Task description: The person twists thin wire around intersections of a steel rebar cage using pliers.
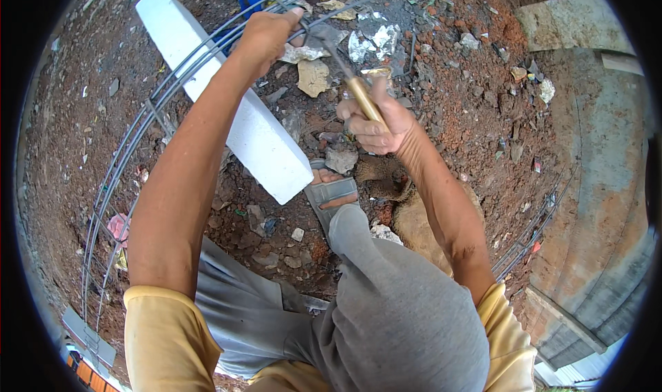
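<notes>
Long thin steel rods (pixel 172 82) run in a bundle across the upper left, with bent cross-ties along them. My left hand (pixel 265 39) is closed at the upper end of this bundle, gripping the rods beside a dark cross-tie (pixel 303 26). In my right hand (pixel 379 124) is a hand tool with a golden-tan handle (pixel 367 100) and a thin grey metal shaft. Its shaft points up and left toward the rods near my left fingers, and its blurred tip cannot be made out. A long white block (pixel 269 151) lies slanted beneath the rods.
Reddish soil with stones and scraps (pixel 476 102) surrounds my sandalled foot (pixel 334 188). Crumpled foil (pixel 376 42) lies beyond the tool. A tan sack-like piece (pixel 420 226) is beside my grey-trousered knee. Weathered sheets (pixel 579 151) stand at the right, with more thin rods (pixel 531 237) near them.
</notes>
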`<action>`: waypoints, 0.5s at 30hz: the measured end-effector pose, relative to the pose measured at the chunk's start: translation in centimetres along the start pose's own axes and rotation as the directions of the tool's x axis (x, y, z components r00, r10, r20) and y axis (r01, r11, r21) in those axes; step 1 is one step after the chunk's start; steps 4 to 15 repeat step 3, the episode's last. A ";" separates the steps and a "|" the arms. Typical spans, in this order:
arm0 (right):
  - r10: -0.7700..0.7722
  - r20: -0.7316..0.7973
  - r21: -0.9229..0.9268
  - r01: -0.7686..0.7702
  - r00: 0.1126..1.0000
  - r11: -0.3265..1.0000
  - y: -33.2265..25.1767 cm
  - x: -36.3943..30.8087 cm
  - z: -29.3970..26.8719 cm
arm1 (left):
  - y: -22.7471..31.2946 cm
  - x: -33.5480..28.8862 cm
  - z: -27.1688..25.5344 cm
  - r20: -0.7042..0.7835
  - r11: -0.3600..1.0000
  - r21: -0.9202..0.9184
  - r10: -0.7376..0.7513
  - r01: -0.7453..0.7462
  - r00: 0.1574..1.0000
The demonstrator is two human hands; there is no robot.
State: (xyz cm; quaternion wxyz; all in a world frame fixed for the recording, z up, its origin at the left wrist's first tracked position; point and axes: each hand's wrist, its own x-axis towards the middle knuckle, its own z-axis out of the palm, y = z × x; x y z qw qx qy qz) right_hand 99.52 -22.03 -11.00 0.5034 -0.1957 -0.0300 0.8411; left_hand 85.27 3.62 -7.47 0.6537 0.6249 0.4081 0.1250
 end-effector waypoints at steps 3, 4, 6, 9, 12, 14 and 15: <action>-0.054 0.079 0.111 0.046 0.995 0.993 2.8 3.6 1.2 | -0.3 -4.4 -4.9 -0.096 0.892 0.436 0.175 -0.117 0.980; -0.054 0.079 0.111 0.046 0.995 0.993 2.8 3.6 1.2 | -0.3 -4.4 -4.9 -0.096 0.892 0.436 0.175 -0.117 0.980; -0.054 0.079 0.111 0.046 0.995 0.993 2.8 3.6 1.2 | -0.3 -4.4 -4.9 -0.096 0.892 0.436 0.175 -0.117 0.980; -0.054 0.079 0.111 0.046 0.995 0.993 2.8 3.6 1.2 | -0.3 -4.4 -4.9 -0.096 0.892 0.436 0.175 -0.117 0.980; -0.054 0.079 0.111 0.046 0.995 0.993 2.8 3.6 1.2 | -0.3 -4.4 -4.9 -0.096 0.892 0.436 0.175 -0.117 0.980; -0.054 0.079 0.111 0.046 0.995 0.993 2.8 3.6 1.2 | -0.3 -4.4 -4.9 -0.096 0.892 0.436 0.175 -0.117 0.980; -0.054 0.079 0.111 0.046 0.995 0.993 2.8 3.6 1.2 | -0.3 -4.4 -4.9 -0.096 0.892 0.436 0.175 -0.117 0.980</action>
